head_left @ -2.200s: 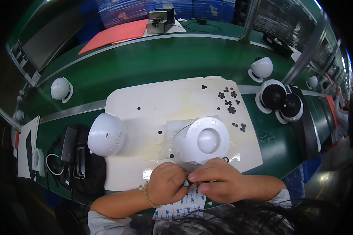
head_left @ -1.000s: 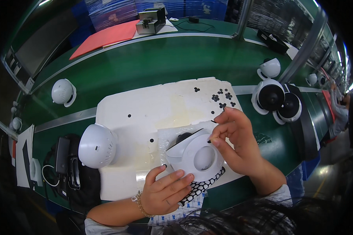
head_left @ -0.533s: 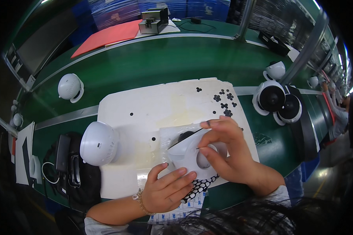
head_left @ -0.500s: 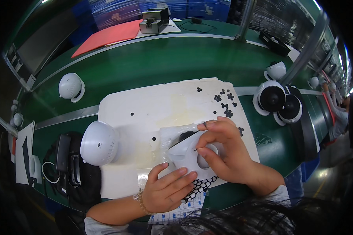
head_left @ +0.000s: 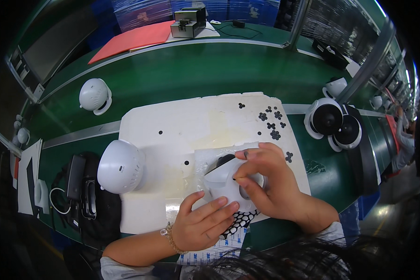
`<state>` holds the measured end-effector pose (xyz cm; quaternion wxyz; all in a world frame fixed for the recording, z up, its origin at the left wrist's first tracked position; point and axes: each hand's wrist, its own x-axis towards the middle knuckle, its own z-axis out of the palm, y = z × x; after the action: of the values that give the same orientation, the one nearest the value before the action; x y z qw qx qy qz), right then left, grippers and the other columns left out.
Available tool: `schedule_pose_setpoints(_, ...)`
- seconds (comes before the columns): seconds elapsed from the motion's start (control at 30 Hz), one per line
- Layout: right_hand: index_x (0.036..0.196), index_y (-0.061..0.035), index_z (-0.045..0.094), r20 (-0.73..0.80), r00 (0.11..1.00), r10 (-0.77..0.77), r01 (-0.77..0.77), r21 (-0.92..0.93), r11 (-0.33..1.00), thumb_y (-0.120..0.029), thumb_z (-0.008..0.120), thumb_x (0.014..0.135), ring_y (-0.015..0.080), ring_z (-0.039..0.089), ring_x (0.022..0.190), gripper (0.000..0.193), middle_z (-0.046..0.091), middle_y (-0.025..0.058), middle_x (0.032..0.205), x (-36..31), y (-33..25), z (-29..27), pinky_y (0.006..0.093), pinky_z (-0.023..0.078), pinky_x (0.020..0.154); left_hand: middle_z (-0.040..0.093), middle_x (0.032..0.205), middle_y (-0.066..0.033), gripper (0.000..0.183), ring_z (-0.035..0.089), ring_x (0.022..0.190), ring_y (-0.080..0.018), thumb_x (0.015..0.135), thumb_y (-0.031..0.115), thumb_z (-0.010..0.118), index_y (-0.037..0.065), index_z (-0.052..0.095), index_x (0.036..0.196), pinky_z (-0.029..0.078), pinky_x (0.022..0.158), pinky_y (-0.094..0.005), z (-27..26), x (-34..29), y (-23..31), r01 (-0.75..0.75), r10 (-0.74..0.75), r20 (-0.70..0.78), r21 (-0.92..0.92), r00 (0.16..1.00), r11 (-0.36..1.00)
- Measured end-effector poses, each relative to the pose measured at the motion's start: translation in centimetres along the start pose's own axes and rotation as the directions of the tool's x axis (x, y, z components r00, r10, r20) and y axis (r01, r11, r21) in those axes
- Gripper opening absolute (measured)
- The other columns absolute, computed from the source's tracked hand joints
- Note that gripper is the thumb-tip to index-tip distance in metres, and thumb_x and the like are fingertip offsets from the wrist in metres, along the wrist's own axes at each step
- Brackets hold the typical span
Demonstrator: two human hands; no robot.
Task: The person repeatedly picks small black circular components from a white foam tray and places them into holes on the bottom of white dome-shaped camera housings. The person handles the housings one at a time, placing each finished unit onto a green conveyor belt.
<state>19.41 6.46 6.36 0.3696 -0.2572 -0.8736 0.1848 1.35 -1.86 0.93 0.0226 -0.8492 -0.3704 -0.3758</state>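
Note:
A white rounded housing [head_left: 224,183] with a dark part showing at its far left side lies tilted on clear bubble wrap [head_left: 201,161] in front of me. My left hand [head_left: 203,226] rests its outstretched fingers against the housing's near side. Over the housing's right side, my right hand [head_left: 270,179] pinches a small black piece [head_left: 234,178] between thumb and forefinger; most of it is hidden. Below the housing, partly under my left fingers, is a black sheet with round white cells [head_left: 238,221]. A white backing sheet with blue print [head_left: 214,254] pokes out beneath my left wrist.
On the white board [head_left: 149,116] lie loose black dots [head_left: 186,163] and black dot clusters [head_left: 275,135]. A white dome-shaped device [head_left: 121,166] stands left, another [head_left: 94,94] farther back. Two black-faced white devices [head_left: 325,117] sit right. A black adapter [head_left: 75,177] lies left.
The whole view has shifted slightly. The white housing looks tipped a little differently under my hands. My right hand keeps its pinch and my left stays against the housing.

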Motion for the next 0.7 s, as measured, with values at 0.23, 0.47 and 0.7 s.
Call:
schedule_pose_setpoints(0.23, 0.09, -0.0129, 0.062, 0.003, 0.999, -0.042, 0.04, -0.318, 0.947, -0.013, 0.066, 0.071, 0.0287, 0.035, 0.122, 0.02, 0.05, 0.0075, 0.117, -2.1, -1.3, -1.2, 0.0428, 0.019, 0.099, 0.056, 0.114, -0.0012, 0.023, 0.044, 0.113, -0.0199, 0.062, 0.011, 0.066, 0.012, 0.061, 0.085, 0.032, 0.091, -0.0486, 0.6, -0.6, -0.6, -0.06, 0.06, -0.002, -0.007, 0.998, 0.998)
schedule_pose_setpoints(0.47, 0.083, -0.0089, 0.06, 0.027, 0.985, 0.172, -0.174, 0.097, 0.98, -0.012, 0.061, 0.077, 0.0399, 0.014, 0.13, 0.007, 0.029, 0.019, 0.137, -4.5, -0.6, -0.5, 0.0439, 0.013, 0.102, 0.056, 0.116, -0.0009, 0.016, 0.046, 0.112, -0.0163, 0.063, 0.01, 0.062, 0.012, 0.061, 0.079, 0.029, 0.093, -0.046, 0.3, -0.2, -0.5, 0.001, 0.001, 0.025, -0.067, 1.0, 0.998)
schedule_pose_setpoints(0.7, 0.081, -0.0088, 0.059, 0.066, 0.976, 0.206, -0.213, 0.124, 0.969, -0.013, 0.059, 0.08, 0.0404, 0.011, 0.131, 0.004, 0.023, 0.02, 0.139, -4.6, -0.6, -0.2, 0.0446, 0.011, 0.103, 0.055, 0.115, -0.0026, 0.023, 0.044, 0.111, -0.022, 0.06, 0.026, 0.073, 0.012, 0.062, 0.076, 0.025, 0.095, -0.0502, 0.4, -0.4, -1.0, -0.06, 0.061, 0.045, -0.026, 0.997, 0.998)
